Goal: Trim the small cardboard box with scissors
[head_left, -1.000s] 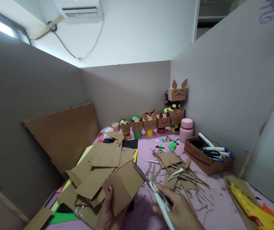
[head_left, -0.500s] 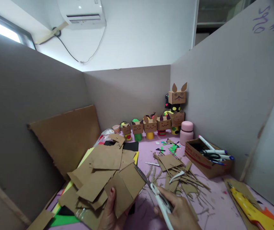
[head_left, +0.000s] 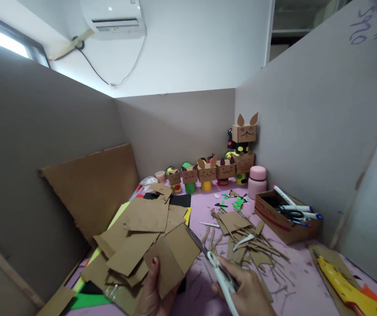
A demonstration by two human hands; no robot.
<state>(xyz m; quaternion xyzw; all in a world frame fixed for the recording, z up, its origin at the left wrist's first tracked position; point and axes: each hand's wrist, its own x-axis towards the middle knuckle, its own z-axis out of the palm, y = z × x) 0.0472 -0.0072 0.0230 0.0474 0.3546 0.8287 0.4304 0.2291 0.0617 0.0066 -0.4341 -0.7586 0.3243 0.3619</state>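
Observation:
My left hand (head_left: 154, 293) grips a folded brown cardboard piece (head_left: 174, 256) from below, thumb on its face. My right hand (head_left: 246, 292) is closed round the white handles of a pair of scissors (head_left: 212, 262). The scissor blades point up and left and meet the right edge of the cardboard piece. Both hands sit at the bottom edge of the view, over the pink table (head_left: 204, 206).
A heap of cardboard sheets (head_left: 142, 228) lies left, cardboard strips and scraps (head_left: 244, 241) right. A box of markers (head_left: 285, 215), a yellow glue gun (head_left: 346, 287), a pink jar (head_left: 257, 181) and a row of cardboard figures (head_left: 215, 169) stand further back. A large cardboard sheet (head_left: 92, 188) leans left.
The view shifted slightly between the earliest frame and now. The hands, the cardboard piece and the scissors keep nearly the same pose.

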